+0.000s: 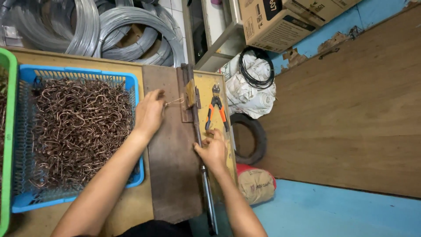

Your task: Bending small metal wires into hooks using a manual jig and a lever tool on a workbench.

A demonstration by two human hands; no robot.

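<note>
The left hand (150, 112) pinches a thin, bent copper-coloured wire piece (174, 102) against the metal bending jig (189, 94) on the dark wooden surface (173, 175). The right hand (213, 150) is closed around the jig's long steel lever (205, 175). Beside them, a blue plastic basket (131, 87) holds a tangle of copper-coloured hooks (79, 127); orange-handled pliers (215, 109) lie nearby.
</note>
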